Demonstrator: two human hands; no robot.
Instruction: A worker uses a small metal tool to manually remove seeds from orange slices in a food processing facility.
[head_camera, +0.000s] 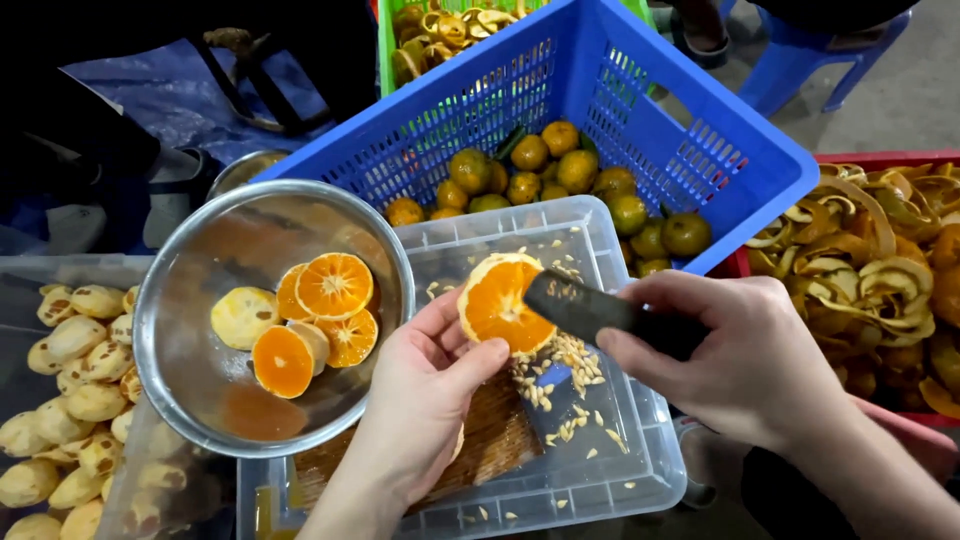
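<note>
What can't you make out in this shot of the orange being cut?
All in the head view:
- Knife: handle hidden inside the right hand.
- Orange half: its peel side faces away, behind the left hand.
- Wooden board: mostly covered by the left hand.
- Steel bowl: motion-blurred rim and inner wall.
- Peel pile: cut off by the right edge.
- Green crate: cut off by the top edge.

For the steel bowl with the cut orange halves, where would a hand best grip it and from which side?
Probably the steel bowl is best gripped at its thin rolled rim on the near-left edge. That stretch is bare and open, whereas the right side overlaps the clear plastic tub and sits close to the left hand. The halved oranges call for a level lift.
</note>
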